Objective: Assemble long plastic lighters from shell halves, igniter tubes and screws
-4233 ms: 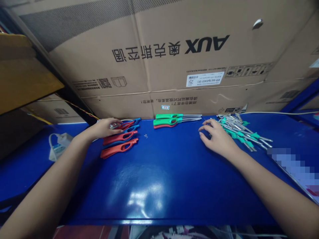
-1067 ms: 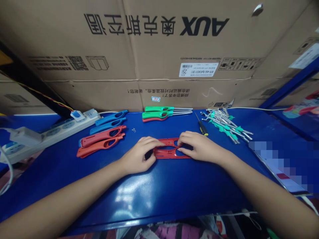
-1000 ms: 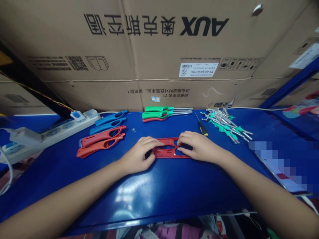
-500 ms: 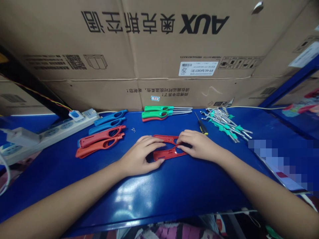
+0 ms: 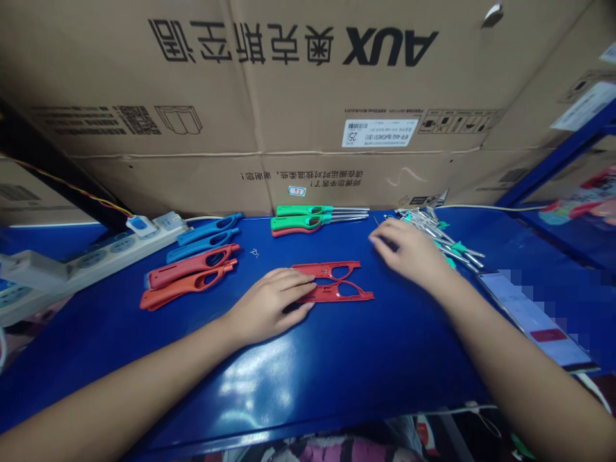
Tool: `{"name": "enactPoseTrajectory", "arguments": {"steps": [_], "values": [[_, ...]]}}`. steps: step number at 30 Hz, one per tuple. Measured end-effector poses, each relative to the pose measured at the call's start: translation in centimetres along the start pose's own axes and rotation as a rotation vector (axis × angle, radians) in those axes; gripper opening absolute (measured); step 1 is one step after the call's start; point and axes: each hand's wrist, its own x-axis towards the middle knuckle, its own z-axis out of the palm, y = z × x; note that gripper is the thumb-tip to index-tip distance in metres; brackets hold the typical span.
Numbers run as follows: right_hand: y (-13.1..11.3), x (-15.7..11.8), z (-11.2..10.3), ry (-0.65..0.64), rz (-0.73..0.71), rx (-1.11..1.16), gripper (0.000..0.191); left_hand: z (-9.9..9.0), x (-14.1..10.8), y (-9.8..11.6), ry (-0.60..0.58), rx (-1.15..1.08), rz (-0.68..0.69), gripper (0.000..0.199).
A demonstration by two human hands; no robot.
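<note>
Two red lighter casing halves point(image 5: 353, 292) lie one above the other on the blue table, hollow sides up, their trigger loops toward the right. My left hand point(image 5: 276, 295) is closed over their left ends, its thumb along the near edge of the lower half. Farther right, my right hand point(image 5: 409, 250) reaches over the screwdriver, most of which it hides; only the thin shaft point(image 5: 376, 220) shows. Its thumb and forefinger are apart, with nothing visible between them. Just beyond that hand lies a pile of metal lighter rods point(image 5: 455, 240) with green parts.
Blue and red lighter casings point(image 5: 192, 264) lie at left beside a white power strip point(image 5: 103, 253). Small screws point(image 5: 255, 253) are near them. Green lighters point(image 5: 298, 221) with metal rods sit at the back, before a large cardboard box point(image 5: 289, 83). A phone point(image 5: 534, 314) lies at right.
My right hand has left the red casing halves and moved right and away from me, over the screwdriver. My left hand stays on the casing halves.
</note>
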Motion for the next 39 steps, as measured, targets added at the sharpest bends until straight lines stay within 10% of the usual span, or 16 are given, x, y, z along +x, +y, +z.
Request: {"name": "enactPoseTrajectory", "arguments": {"steps": [6, 16, 26, 39], "values": [[8.0, -0.6, -2.6, -0.194, 0.649, -0.404, 0.032, 0.4, -0.2, -0.3, 0.052, 0.052, 0.035, 0.029], [10.6, -0.5, -2.2, -0.108, 0.68, -0.338, 0.009, 0.6, -0.3, -0.5, 0.123, 0.036, 0.047, 0.028], [6.4, 0.2, -3.3, 0.32, 0.284, -0.03, 0.009, 0.3, -0.4, -0.5, 0.1, 0.018, 0.019, 0.026], [-4.1, -0.9, -0.8, 0.039, -0.19, 0.422, 0.005, -4.2, -0.6, 0.5, -0.18, 0.093, -0.118, 0.028]]}}
